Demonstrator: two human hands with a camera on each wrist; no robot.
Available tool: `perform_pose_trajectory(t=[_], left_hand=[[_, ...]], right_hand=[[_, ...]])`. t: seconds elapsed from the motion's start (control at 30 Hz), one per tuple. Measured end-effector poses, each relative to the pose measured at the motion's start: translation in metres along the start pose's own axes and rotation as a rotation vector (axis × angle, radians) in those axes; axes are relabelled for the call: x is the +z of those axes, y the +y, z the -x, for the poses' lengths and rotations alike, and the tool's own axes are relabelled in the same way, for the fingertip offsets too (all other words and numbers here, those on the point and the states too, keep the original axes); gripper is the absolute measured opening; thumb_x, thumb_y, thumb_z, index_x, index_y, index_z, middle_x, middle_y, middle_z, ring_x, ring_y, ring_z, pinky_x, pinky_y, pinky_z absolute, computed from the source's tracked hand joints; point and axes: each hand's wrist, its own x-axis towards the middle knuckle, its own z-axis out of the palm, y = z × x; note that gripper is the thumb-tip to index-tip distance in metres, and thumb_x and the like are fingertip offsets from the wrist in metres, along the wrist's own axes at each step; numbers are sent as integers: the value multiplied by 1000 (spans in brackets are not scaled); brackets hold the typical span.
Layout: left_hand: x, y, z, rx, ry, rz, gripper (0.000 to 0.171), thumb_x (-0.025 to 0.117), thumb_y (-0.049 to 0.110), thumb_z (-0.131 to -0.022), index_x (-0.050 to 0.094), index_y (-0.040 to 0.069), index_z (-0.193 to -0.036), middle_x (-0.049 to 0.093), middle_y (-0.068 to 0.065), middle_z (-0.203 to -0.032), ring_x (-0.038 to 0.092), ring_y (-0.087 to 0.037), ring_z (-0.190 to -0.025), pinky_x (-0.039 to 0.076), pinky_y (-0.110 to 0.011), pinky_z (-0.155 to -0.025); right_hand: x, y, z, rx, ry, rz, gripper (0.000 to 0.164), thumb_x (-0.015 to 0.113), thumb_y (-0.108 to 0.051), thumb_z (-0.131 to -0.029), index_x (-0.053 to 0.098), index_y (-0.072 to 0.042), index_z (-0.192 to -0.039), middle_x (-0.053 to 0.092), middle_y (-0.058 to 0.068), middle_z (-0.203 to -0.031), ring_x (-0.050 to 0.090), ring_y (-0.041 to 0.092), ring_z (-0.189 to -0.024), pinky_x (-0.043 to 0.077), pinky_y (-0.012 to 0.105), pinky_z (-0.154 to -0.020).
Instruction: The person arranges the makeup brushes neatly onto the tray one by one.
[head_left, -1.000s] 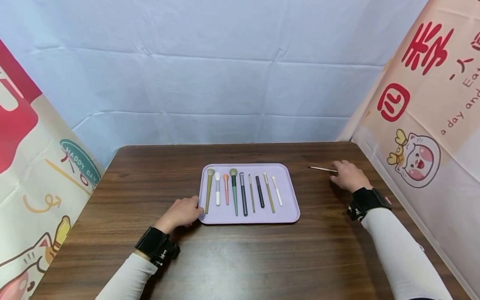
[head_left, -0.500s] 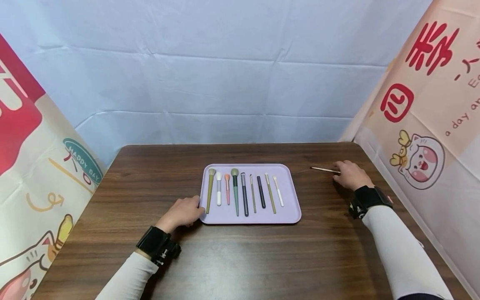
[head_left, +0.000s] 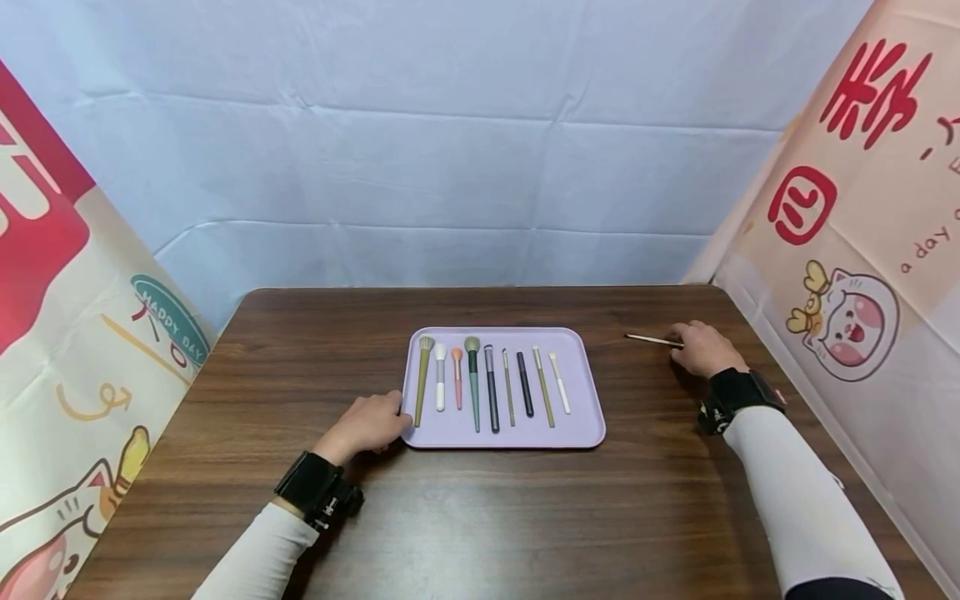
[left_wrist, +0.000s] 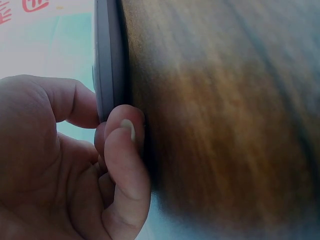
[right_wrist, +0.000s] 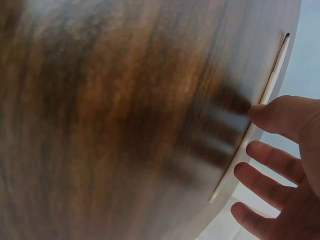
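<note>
In the head view, a lilac tray (head_left: 585,429) bears several makeup brushes in a row, among them a green-headed makeup brush (head_left: 473,383) and a white makeup brush (head_left: 560,383). My left hand (head_left: 371,423) grips the tray's front left corner. The left wrist view has the thumb and fingers on opposite faces of the tray's rim (left_wrist: 107,55). Over at the right, my right hand (head_left: 705,350) is at a thin makeup brush (head_left: 651,339) with a dark tip, lying on the table. One fingertip touches its pale handle (right_wrist: 272,82); the other fingers (right_wrist: 272,157) are spread and fairly straight beside it.
A dark wooden table (head_left: 465,517) carries everything. A pale cloth (head_left: 450,167) hangs behind it, with printed cloths along the left side (head_left: 82,350) and right side (head_left: 847,275). Both wrists wear black camera straps.
Everything in the head view has shifted slightly to the right together. Both hands keep their places at the tray corner and at the thin brush.
</note>
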Motion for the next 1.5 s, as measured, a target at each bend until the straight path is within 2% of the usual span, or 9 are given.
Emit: perform_pose_trajectory(t=[0.33, 0.63, 0.93, 1.17, 1.5], left_hand=[[0, 2, 1, -12, -10, 12, 23, 56, 24, -96, 59, 5, -107, 60, -5, -61, 57, -18, -49, 43, -30, -49], [1, 1, 1, -2, -3, 5, 21, 56, 24, -96, 59, 5, -105, 60, -5, -61, 57, -18, -49, 43, -30, -48], [1, 1, 0, 5, 5, 9, 19, 57, 23, -96, 59, 6, -104, 60, -5, -62, 57, -18, -49, 43, -30, -47], [2, 1, 0, -3, -3, 8, 22, 57, 24, -96, 59, 5, -106, 59, -5, -62, 57, -18, -48, 42, -29, -48], [1, 1, -1, -18, -2, 5, 23, 57, 24, -96, 60, 4, -108, 60, -5, -63, 57, -18, -49, 43, -29, -48]], right_hand=[[1, 1, -1, -56, 22, 17, 32, 60, -3, -95, 60, 9, -124, 57, 34, -117, 55, 51, -108, 46, 63, -89], [7, 1, -1, -108, 88, 50, 21, 62, -1, -94, 65, 9, -113, 61, 31, -106, 58, 49, -100, 48, 61, -86], [13, 3, -2, -83, 129, 52, 7, 61, 0, -95, 64, 5, -99, 59, 23, -93, 58, 40, -87, 48, 54, -75], [14, 2, -1, -63, 139, 29, 4, 59, 0, -96, 62, 2, -94, 58, 21, -90, 56, 36, -82, 47, 51, -71], [12, -1, 1, -87, 183, 57, 7, 59, 5, -91, 61, 6, -98, 58, 24, -92, 59, 42, -86, 50, 54, -73]])
